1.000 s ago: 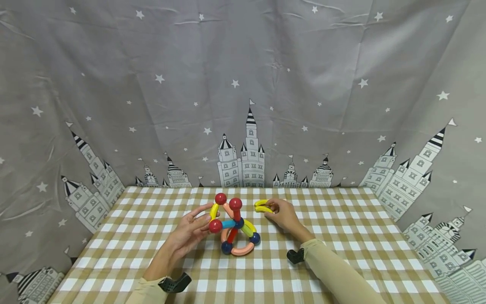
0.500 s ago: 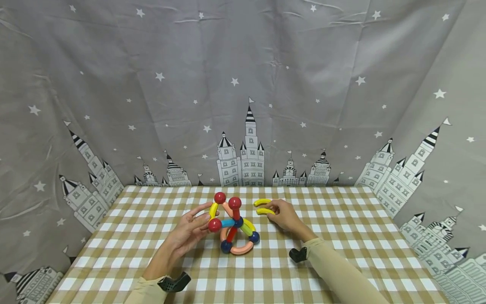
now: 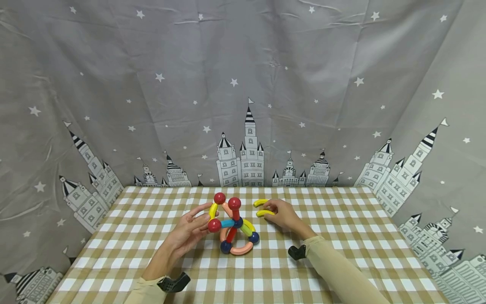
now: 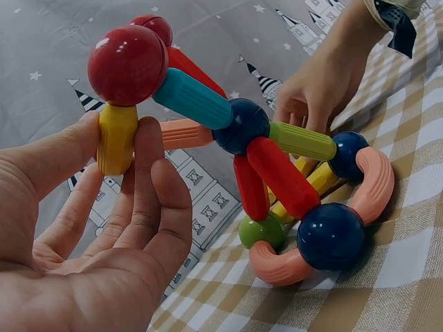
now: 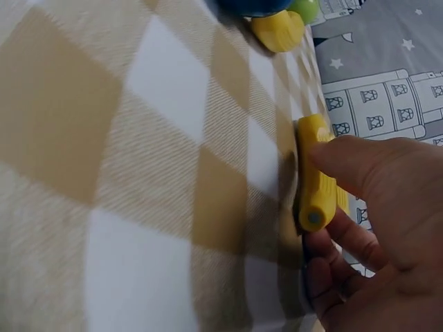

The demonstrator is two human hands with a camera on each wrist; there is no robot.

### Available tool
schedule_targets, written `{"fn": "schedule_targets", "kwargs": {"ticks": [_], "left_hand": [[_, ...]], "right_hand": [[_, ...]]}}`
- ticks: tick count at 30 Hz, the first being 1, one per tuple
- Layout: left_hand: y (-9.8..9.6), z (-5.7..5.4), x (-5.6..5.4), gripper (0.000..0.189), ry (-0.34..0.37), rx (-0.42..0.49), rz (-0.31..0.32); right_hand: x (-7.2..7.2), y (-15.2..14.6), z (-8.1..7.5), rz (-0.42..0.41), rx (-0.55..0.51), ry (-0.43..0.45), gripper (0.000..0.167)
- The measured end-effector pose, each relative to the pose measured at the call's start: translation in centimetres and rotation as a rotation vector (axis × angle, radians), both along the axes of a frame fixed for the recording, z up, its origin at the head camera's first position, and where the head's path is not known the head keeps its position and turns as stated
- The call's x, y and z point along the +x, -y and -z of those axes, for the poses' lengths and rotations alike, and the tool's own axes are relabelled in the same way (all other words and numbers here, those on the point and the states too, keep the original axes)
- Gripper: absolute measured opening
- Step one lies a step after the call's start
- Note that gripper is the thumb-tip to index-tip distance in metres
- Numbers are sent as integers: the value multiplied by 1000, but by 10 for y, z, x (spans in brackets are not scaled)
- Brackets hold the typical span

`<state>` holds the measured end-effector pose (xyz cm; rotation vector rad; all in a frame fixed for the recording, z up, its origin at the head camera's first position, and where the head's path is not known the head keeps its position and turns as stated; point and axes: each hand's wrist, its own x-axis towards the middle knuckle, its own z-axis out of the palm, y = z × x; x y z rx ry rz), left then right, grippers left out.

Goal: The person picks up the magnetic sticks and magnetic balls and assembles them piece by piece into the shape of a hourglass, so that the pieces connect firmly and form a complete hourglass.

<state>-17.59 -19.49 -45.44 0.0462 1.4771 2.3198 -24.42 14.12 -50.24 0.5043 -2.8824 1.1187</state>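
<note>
A structure of magnetic rods and balls stands at the middle of the table in the head view, with a dark blue ball (image 3: pixel 238 222) at its centre. My left hand (image 3: pixel 190 231) pinches its upright yellow rod (image 4: pixel 118 140) between thumb and fingers, just below a red ball (image 4: pixel 128 66). To the right of the structure lie two curved yellow magnetic rods. My right hand (image 3: pixel 282 214) has its thumb on the nearer curved rod (image 5: pixel 317 183) and its fingers curled behind it. The farther curved rod (image 3: pixel 260 202) lies by the fingertips, partly hidden.
A brown and white checked cloth (image 3: pixel 334 219) covers the table. Behind it hangs a grey curtain (image 3: pixel 296 63) printed with stars and castles. The structure's lower blue balls (image 4: pixel 331 236) and curved pink rods (image 4: pixel 280 264) are low at the cloth.
The two curved yellow rods have come farther apart, the nearer one shifting toward me. My right hand has moved slightly with them; the left hand keeps its grip on the structure.
</note>
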Motion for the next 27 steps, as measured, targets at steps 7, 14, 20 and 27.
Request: {"fn": "schedule_targets", "kwargs": {"ticks": [7, 14, 20, 27], "left_hand": [[0, 1, 0, 61, 9, -9, 4], [-1, 0, 0, 61, 28, -22, -15], [-2, 0, -1, 59, 40, -37, -24], [-1, -3, 0, 60, 11, -39, -4]], "right_hand": [[-2, 4, -1, -14, 77, 0, 16], [2, 4, -9, -23, 68, 42, 13], [7, -2, -20, -39, -52, 77, 13], [13, -10, -30, -62, -165, 113, 17]]}}
